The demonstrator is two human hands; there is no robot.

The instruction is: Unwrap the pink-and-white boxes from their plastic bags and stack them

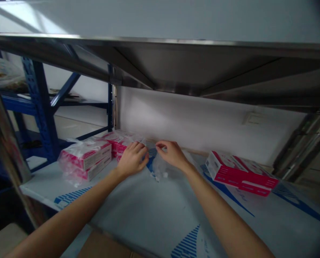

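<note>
My left hand [133,157] is held over the shelf with its fingers curled down, close in front of pink-and-white boxes [119,138] in clear plastic. What its fingertips hold, if anything, cannot be made out. To its right, my right hand [172,153] is closed in a pinch, thumb against fingers. A crumpled clear plastic bag [161,166] lies below and between both hands, its upper part reaching the right fingertips. Further left stands another plastic-wrapped stack of pink-and-white boxes [86,157].
Unwrapped pink-and-white boxes [240,173] lie at the right of the film-covered shelf [149,211]. A metal upper shelf [176,41] hangs low over my hands. A blue rack [43,107] stands left, and a white wall [189,118] closes the back.
</note>
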